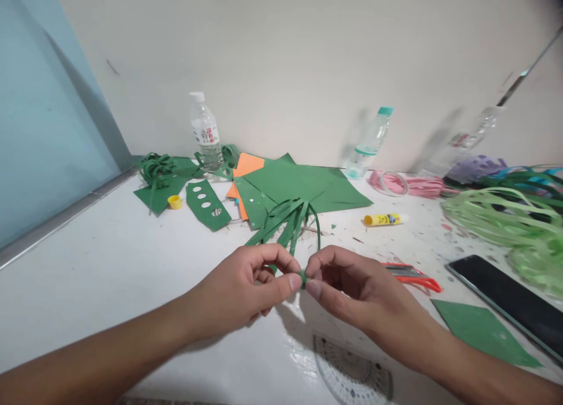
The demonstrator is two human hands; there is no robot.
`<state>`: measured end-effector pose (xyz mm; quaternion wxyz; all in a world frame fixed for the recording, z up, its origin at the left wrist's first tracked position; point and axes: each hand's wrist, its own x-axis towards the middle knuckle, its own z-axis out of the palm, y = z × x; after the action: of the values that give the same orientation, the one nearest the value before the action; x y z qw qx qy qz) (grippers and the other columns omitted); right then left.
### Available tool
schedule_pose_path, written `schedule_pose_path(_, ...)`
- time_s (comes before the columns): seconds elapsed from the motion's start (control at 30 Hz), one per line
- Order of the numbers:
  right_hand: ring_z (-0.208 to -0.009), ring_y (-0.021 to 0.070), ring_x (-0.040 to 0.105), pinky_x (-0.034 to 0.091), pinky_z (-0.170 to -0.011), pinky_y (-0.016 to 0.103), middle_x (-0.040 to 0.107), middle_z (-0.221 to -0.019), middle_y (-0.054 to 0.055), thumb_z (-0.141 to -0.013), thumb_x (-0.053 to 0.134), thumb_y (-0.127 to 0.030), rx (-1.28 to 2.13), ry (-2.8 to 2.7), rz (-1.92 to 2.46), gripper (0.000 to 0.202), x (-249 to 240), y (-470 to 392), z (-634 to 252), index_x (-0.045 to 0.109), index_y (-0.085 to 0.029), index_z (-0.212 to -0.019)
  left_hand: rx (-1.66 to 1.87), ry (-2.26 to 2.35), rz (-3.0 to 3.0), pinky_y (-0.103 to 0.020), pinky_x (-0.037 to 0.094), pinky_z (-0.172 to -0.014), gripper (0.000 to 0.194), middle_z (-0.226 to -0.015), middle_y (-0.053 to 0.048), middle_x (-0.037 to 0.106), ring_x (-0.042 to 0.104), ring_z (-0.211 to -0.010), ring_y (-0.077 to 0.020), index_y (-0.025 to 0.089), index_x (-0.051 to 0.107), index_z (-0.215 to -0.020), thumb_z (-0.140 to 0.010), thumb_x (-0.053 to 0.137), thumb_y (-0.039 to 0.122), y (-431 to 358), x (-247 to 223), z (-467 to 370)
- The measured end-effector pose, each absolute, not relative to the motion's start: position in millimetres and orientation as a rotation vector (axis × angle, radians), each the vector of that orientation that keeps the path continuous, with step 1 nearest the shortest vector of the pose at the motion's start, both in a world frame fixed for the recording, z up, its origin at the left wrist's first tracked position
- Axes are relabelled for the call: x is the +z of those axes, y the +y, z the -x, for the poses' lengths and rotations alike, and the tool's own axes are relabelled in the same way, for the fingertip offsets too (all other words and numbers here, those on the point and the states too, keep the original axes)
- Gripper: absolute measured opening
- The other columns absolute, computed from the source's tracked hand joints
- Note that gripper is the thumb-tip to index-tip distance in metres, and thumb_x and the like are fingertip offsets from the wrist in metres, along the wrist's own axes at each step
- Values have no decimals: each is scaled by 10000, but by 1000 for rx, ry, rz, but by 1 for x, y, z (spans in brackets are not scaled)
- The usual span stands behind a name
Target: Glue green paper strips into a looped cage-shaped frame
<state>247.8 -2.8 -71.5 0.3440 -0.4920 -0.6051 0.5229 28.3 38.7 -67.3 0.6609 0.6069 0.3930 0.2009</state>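
A small green paper piece (303,278) is pinched between my two hands above the white table. My left hand (259,282) holds its left side with thumb and index finger, and my right hand (347,285) grips its right side the same way. Just behind my fingers lie several narrow green paper strips (288,217), their lower ends partly hidden by my hands. Below my right hand is a clear protractor (354,373). A red cutter (413,276) lies beyond my right wrist, partly covered by it.
Green sheets (303,185), a cut green piece with holes (206,206) and a water bottle (205,132) stand or lie toward the wall. A glue stick (382,220), phone (505,299) and light green strips (497,217) are at right.
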Motion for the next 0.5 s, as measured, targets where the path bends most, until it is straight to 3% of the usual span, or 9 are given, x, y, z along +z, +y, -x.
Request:
schedule_pose_path(0.3, -620, 113, 337, 272, -542, 252, 451, -674, -70, -917, 740, -388, 1449, -1495, 1285, 210, -74, -2, -246, 614, -220, -904, 444, 895, -1383, -168, 341, -438, 224, -529, 111, 445, 390, -465, -71, 231, 673, -992, -945, 716, 445, 37, -70, -28)
schedule_pose_path(0.5, -607, 112, 347, 275, -541, 254, 457, -664, -70, -921, 709, -350, 1431, -1533, 1313, 173, -71, -3, -245, 603, -223, -869, 461, 931, -1508, -193, 310, -490, 293, -596, 89, 450, 391, -550, -89, 239, 698, -1001, -938, 699, 525, 36, -69, -26)
